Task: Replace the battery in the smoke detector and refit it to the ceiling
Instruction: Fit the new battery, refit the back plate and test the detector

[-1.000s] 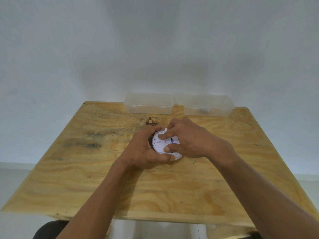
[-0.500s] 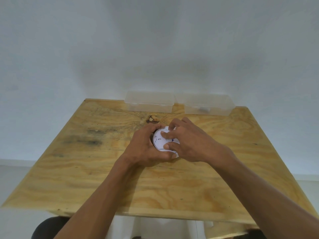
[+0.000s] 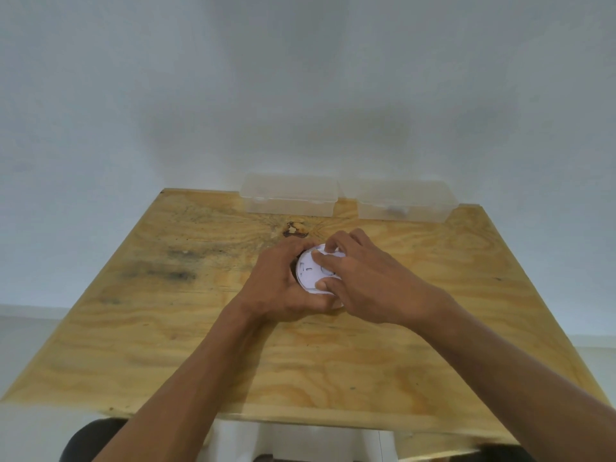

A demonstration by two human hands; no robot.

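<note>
Both hands grip the white smoke detector [image 3: 311, 271] mid-tabletop [image 3: 160, 328]: left hand [image 3: 276, 288] wrapped round its side, right hand [image 3: 363, 281] fingers pressed on top.

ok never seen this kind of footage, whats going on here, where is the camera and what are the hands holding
There is no machine here. The picture comes from a wide-angle camera worn on a person's head, looking forward and down, so you see their own two bare arms reaching away from you.

The surface is a plywood table standing against a pale wall. At its far edge sit two clear plastic boxes side by side: the left box and the right box, which has something small and dark inside that is too blurred to name.

Both hands are on a round white smoke detector in the middle of the table. The left hand cups its side, while the right hand lies over the top with fingertips pressing its face. No battery is visible.
</note>
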